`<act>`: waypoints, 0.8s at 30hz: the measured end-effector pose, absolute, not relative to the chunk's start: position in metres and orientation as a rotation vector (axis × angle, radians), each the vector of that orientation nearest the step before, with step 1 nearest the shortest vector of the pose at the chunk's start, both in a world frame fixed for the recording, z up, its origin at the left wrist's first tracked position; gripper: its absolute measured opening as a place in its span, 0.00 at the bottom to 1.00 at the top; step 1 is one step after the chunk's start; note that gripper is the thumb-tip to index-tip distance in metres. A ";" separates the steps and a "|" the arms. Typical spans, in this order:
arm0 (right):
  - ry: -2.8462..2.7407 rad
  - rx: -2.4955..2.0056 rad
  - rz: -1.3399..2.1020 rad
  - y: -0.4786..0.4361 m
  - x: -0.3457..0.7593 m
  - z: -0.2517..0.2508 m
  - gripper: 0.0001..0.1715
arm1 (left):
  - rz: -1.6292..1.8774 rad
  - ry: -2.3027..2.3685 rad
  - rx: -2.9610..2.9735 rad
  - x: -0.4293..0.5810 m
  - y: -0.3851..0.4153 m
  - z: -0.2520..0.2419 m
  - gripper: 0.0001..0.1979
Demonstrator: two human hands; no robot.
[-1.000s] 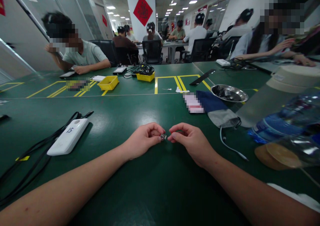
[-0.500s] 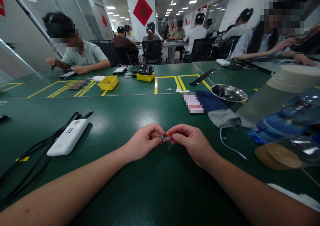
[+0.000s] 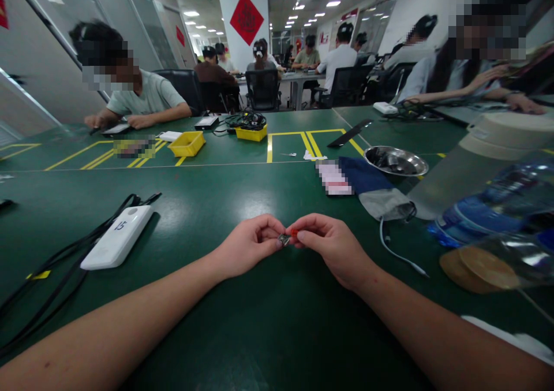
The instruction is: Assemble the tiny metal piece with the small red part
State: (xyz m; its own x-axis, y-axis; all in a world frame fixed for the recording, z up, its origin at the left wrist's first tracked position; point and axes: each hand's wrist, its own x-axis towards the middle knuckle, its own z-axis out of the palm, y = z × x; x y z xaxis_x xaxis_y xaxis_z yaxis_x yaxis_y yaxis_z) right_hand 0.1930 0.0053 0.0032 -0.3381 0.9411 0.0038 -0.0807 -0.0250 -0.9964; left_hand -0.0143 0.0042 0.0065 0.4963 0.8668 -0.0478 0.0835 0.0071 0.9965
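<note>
Above the green table (image 3: pixel 225 327), my two hands meet fingertip to fingertip in the middle of the view. My left hand (image 3: pixel 253 245) pinches a small shiny metal piece (image 3: pixel 284 239) between thumb and forefinger; its exact kind is too small to make out. In my right hand (image 3: pixel 329 242) a small red-orange piece (image 3: pixel 295 233) is pinched, mostly covered by the fingers. The two pieces sit close together, and I cannot tell whether they are joined.
A white power bank (image 3: pixel 118 238) with black cables lies left. To the right are a phone (image 3: pixel 335 178), a blue-grey pouch (image 3: pixel 376 190), a metal bowl (image 3: pixel 396 161), a large bottle (image 3: pixel 459 168) and plastic bottles. Yellow trays (image 3: pixel 187 145) stand further back. Other people sit around.
My hands stay almost in place; the metal piece has turned slightly between the fingers and more of the red-orange piece shows. The person at left has lowered a hand toward the table.
</note>
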 end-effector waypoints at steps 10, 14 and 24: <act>-1.375 -0.981 1.516 0.005 0.193 0.006 0.08 | 0.758 0.912 1.486 -0.013 0.003 0.007 0.08; -1.323 -0.990 1.511 0.005 0.192 0.004 0.10 | 0.747 0.935 1.521 -0.014 0.003 0.006 0.09; -1.305 -1.046 1.448 0.007 0.192 0.001 0.07 | 0.752 0.930 1.511 -0.016 0.005 0.009 0.08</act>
